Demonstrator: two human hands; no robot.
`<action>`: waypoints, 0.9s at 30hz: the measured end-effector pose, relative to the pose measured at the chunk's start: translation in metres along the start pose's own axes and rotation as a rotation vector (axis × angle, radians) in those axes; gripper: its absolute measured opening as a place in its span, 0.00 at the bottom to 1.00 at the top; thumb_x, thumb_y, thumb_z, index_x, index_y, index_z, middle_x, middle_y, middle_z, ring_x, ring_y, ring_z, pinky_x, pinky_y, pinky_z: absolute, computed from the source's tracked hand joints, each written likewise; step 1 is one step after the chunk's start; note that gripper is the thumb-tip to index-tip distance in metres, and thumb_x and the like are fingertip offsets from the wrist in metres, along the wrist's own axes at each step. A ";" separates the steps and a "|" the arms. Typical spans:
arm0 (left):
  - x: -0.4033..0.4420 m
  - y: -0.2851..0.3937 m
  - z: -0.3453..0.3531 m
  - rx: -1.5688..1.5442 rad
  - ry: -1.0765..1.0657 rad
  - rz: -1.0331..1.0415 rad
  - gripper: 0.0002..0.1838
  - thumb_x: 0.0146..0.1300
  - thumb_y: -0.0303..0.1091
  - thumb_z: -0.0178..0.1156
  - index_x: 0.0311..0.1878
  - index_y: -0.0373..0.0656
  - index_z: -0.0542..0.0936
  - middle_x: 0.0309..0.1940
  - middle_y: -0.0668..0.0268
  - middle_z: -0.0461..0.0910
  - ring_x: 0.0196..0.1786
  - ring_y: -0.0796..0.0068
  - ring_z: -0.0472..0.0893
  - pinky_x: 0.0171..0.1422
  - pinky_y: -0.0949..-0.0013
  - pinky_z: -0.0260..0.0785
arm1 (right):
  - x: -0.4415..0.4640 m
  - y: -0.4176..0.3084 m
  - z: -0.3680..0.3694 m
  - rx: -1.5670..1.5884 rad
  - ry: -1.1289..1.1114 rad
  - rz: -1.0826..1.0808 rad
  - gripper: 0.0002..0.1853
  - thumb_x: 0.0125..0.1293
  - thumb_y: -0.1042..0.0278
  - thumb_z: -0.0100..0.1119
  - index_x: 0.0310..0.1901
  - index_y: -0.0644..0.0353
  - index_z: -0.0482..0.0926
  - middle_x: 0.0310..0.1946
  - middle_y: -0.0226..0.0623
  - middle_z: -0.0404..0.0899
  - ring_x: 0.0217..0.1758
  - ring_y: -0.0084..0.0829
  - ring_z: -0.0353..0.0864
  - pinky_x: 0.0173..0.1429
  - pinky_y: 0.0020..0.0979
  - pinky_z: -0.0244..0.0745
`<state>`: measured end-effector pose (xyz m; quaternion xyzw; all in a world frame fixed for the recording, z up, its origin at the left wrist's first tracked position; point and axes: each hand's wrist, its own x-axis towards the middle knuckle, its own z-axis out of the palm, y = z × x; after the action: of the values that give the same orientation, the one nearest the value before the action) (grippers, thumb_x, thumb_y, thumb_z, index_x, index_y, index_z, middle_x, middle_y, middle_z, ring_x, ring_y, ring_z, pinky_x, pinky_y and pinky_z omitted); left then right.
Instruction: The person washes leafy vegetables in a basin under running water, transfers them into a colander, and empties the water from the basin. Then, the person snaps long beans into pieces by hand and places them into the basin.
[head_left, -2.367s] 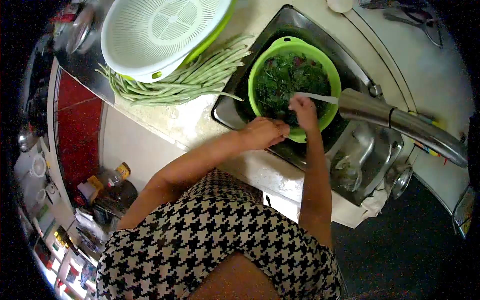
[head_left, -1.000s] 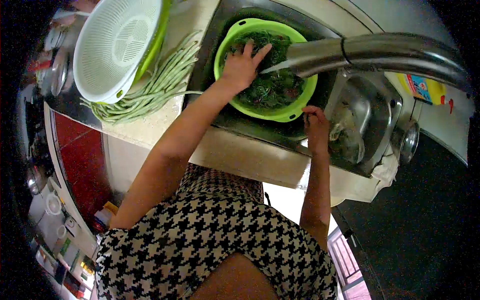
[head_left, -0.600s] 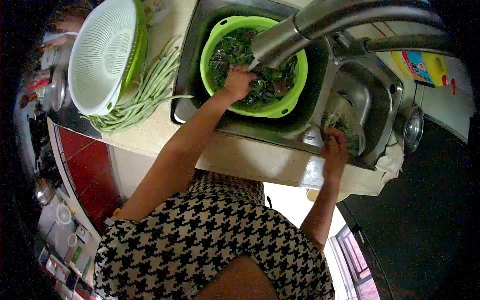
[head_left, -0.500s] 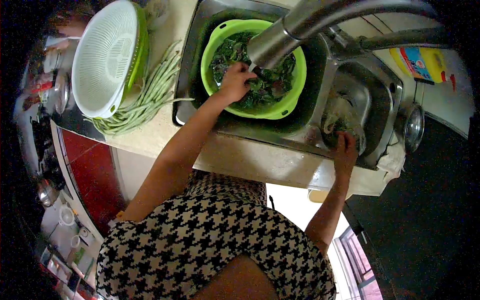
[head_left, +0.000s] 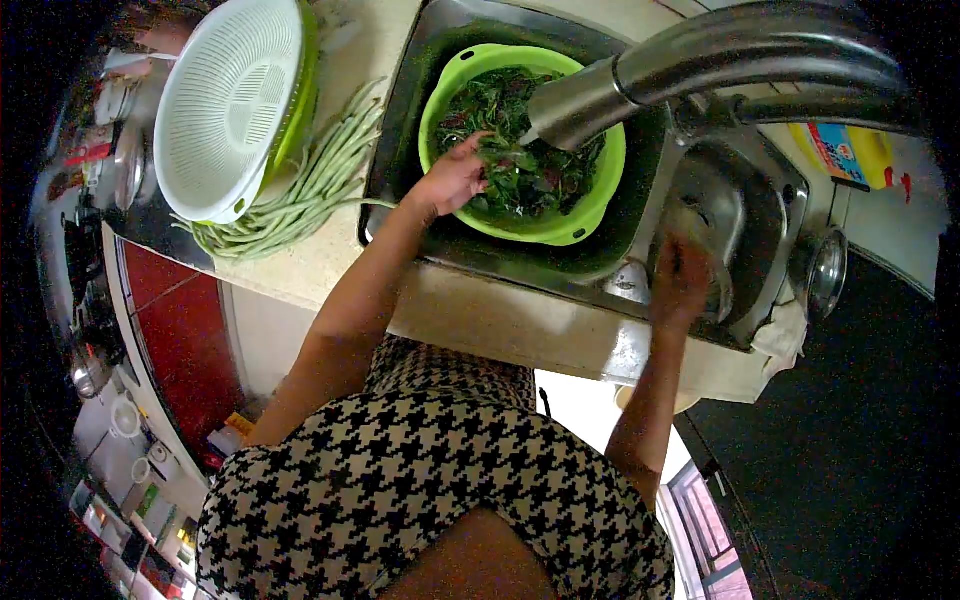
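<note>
Dark leafy greens (head_left: 545, 185) fill a green basin (head_left: 433, 115) standing in the larger sink bowl. At the basin's near left side, my left hand (head_left: 452, 182) has its fingers closed on a bunch of the greens, under the faucet head (head_left: 570, 105). My right hand (head_left: 684, 280) hangs over the smaller sink bowl (head_left: 755, 200); it is smeared by motion, and its fingers cannot be made out. Beneath it, something pale and see-through, partly hidden by the hand, lies in that bowl.
A white colander (head_left: 225, 100) nested in a green bowl leans at the left on the counter, over a heap of long green beans (head_left: 300, 205). The faucet arches across both bowls. A cloth (head_left: 780, 335), a metal lid (head_left: 827, 272) and a yellow packet (head_left: 850, 155) are at the right.
My left hand has shifted back toward the basin's near left rim with greens in its fingers. My right hand has moved slightly up over the small bowl. The view has shifted slightly.
</note>
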<state>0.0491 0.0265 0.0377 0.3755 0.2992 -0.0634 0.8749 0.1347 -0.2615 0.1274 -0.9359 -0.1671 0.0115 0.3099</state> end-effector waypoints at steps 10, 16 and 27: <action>-0.012 0.016 0.006 0.401 -0.169 0.184 0.27 0.52 0.19 0.57 0.57 0.46 0.66 0.45 0.69 0.73 0.45 0.79 0.72 0.53 0.74 0.65 | 0.043 -0.068 0.126 0.449 -0.361 0.084 0.09 0.57 0.67 0.56 0.38 0.60 0.74 0.33 0.45 0.77 0.35 0.44 0.77 0.40 0.39 0.70; -0.021 0.021 -0.016 0.286 -0.090 0.122 0.21 0.55 0.24 0.55 0.54 0.46 0.70 0.46 0.66 0.74 0.44 0.80 0.73 0.51 0.77 0.63 | 0.054 -0.037 0.112 0.432 -0.261 0.141 0.10 0.61 0.65 0.51 0.43 0.58 0.73 0.38 0.35 0.77 0.41 0.33 0.74 0.44 0.34 0.69; -0.014 0.006 -0.003 0.343 0.006 0.152 0.17 0.62 0.45 0.53 0.46 0.45 0.77 0.42 0.71 0.77 0.46 0.79 0.72 0.48 0.75 0.63 | 0.034 -0.061 0.132 0.688 -0.303 0.141 0.10 0.58 0.71 0.58 0.42 0.60 0.76 0.41 0.29 0.76 0.43 0.22 0.73 0.48 0.23 0.66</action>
<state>0.0387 0.0313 0.0482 0.5409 0.2574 -0.0462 0.7994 0.1318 -0.1287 0.0588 -0.7741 -0.1327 0.2266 0.5761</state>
